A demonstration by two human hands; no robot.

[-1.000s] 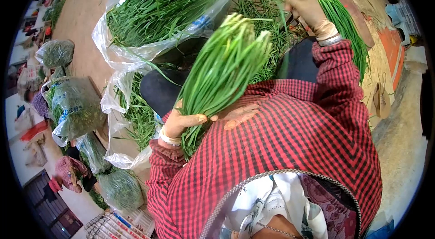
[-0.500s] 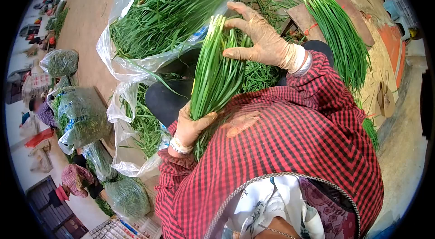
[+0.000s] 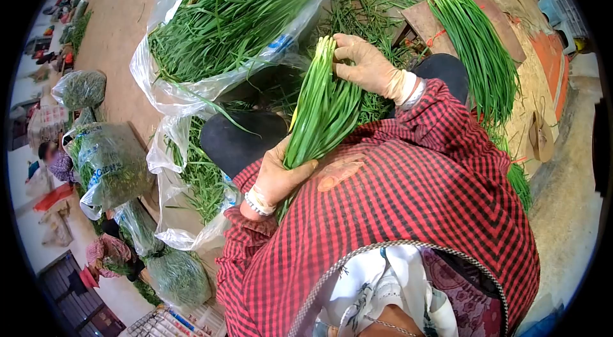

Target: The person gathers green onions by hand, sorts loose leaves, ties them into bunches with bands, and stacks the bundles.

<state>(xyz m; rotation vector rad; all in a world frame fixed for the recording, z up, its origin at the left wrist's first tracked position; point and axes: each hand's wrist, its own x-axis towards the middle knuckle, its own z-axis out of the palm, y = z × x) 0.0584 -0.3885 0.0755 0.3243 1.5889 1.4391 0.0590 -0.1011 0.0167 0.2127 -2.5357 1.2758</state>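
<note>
A bunch of garlic chives [image 3: 324,110] stands tilted in front of my chest, pale cut ends uppermost. My left hand [image 3: 279,177], in a thin glove, is closed around its lower, leafy part. Near the pale ends, my gloved right hand [image 3: 369,69] has its fingers bent together against the bunch's right side, pinching stems there; the fingertips are partly hidden. To the right, a thick bundle of chives [image 3: 476,50] rests on a small wooden stool [image 3: 504,37]. Beyond my hands, an open clear plastic bag [image 3: 143,69] holds a large heap of loose chives [image 3: 239,18].
A second bag [image 3: 167,200] of greens lies by my left knee. Loose leaves [image 3: 377,14] litter the floor ahead. Filled plastic bags [image 3: 112,161] line the left, with people [image 3: 108,251] beyond them. A sandal [image 3: 543,136] lies at the right.
My right hand's spread fingers have closed in on the stems near the pale ends. The bunch and my left hand have shifted slightly right.
</note>
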